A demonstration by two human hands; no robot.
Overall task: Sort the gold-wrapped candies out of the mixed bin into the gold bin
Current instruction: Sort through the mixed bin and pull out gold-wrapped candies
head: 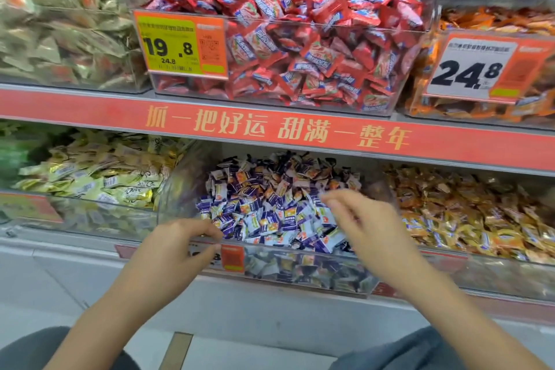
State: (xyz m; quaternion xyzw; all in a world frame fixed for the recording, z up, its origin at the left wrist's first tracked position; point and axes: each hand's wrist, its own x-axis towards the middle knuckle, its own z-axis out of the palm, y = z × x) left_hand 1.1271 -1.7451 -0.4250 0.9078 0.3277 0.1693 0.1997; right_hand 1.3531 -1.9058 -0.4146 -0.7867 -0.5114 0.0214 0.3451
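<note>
A clear bin point(300, 267) on the lower shelf holds a heap of purple-and-white wrapped candies point(270, 207). To its left stands a clear bin of gold-wrapped candies point(99, 180). My left hand point(177, 246) grips the front rim of the purple-candy bin, fingers curled over the edge. My right hand point(357, 219) hovers just above the candies at the bin's right side, fingers loosely bent and blurred, with nothing visibly held.
Another bin of orange-gold candies point(468, 213) sits to the right. The upper shelf carries bins of red candies point(300, 30), greenish-gold packets point(60, 24) and orange packets point(495, 69). A red shelf strip point(270, 126) overhangs the lower bins.
</note>
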